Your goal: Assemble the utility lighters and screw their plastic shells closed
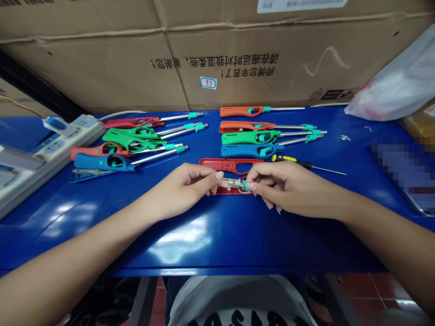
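Lighter tank (225, 182) and teal part (244, 184), pinched in left hand (190, 184) and right hand (288, 186) respectively, seem mid-adjustment over red casing half (234, 191), calling for steady alignment.

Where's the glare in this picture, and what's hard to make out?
Head view: white glare on the blue table, below the left hand and farther left; head view: coarse pixel blocks over a flat object at right; head view: the clear piece in the left hand lacks crisp detail.
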### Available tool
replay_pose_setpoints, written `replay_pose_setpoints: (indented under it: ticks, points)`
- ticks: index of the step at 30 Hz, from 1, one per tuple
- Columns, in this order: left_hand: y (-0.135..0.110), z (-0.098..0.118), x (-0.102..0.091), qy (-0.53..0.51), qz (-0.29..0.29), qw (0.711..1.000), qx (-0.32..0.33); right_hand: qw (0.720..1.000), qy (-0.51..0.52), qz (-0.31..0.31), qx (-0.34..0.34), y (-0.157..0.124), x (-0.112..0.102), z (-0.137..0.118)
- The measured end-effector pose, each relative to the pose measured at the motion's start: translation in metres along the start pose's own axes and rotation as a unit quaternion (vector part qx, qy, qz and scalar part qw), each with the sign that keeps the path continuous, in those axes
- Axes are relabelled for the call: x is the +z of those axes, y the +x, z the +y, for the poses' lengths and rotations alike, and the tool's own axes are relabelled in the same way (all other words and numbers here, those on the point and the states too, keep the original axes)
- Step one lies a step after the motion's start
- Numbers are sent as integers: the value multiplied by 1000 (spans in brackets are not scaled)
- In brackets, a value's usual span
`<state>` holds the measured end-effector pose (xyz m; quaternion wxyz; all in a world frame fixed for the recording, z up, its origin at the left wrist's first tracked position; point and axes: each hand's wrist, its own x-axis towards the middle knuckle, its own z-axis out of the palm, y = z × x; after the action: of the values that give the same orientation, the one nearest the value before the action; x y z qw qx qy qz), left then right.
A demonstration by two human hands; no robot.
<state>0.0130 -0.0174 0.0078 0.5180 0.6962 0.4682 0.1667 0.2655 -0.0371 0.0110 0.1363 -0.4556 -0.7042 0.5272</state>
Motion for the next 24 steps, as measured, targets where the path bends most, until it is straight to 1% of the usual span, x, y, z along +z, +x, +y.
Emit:
replay_pose_setpoints:
  ticks: [7, 24]
  points:
    - [-2, 1, -1, 32, -8, 999, -9, 1000, -3, 1, -2, 1, 1, -1]
    - [-1, -1, 2, 36, -2, 999, 2, 999, -32, 22, -36, 4, 5, 5]
